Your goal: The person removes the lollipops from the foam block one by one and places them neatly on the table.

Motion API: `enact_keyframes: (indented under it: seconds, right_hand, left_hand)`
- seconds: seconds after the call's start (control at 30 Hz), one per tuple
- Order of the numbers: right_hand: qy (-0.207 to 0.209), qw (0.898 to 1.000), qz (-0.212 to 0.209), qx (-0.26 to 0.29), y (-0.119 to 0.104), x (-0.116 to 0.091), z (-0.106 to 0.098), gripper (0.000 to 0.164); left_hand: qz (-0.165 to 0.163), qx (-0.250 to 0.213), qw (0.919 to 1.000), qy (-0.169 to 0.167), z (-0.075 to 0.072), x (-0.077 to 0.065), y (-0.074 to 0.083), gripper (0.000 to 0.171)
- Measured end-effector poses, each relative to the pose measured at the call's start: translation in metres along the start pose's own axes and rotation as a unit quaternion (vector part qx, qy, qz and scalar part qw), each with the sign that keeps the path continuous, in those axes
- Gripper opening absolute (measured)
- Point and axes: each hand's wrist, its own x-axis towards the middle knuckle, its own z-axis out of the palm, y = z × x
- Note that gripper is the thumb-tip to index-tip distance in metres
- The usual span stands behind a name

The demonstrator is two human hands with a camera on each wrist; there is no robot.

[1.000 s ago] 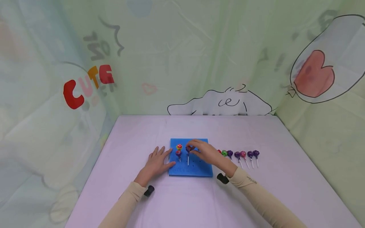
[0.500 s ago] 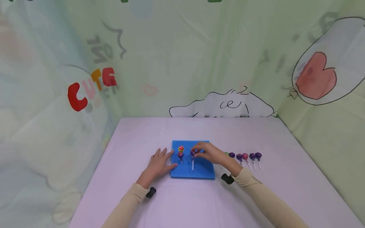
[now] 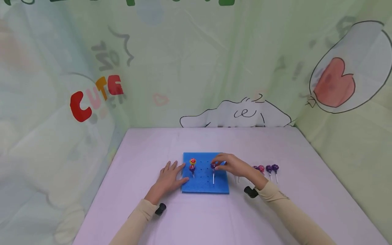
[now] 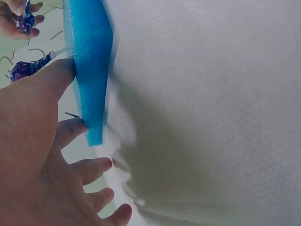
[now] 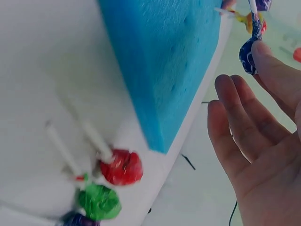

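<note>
My right hand (image 3: 235, 166) pinches a purple-wrapped lollipop (image 3: 213, 166) by its head, over the right part of a blue foam board (image 3: 199, 188) dotted with small holes. The white stick points down toward the board. In the right wrist view, thumb and fingers meet at the wrapped head (image 5: 248, 55). Spread along the board's left edge is my left hand (image 3: 168, 177), its thumb and index finger touching the foam. Two lollipops stand in the board's left part: a red-and-yellow one (image 3: 192, 161) behind, and a purple one (image 3: 192, 168) in front.
Right of the board several lollipops lie in a row, among them a pink one (image 3: 261, 168) and a purple one (image 3: 275, 167), partly hidden by my right arm. A red (image 5: 121, 167) and a green lollipop (image 5: 99, 202) lie close to the board's edge.
My right hand has carried the purple lollipop rightward across the board, from near the standing ones to the right part. The left hand stays at the board's left edge.
</note>
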Motion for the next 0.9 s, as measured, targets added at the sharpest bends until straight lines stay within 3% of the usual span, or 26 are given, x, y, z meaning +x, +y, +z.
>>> enact_keyframes:
  seconds: [0.9]
  right_hand:
    - [-0.018,0.998,0.065,-0.001,0.027,-0.051,-0.039,0.03]
  left_hand:
    - [0.014,-0.011,0.9998,0.003,-0.003,-0.001,-0.001,0.071]
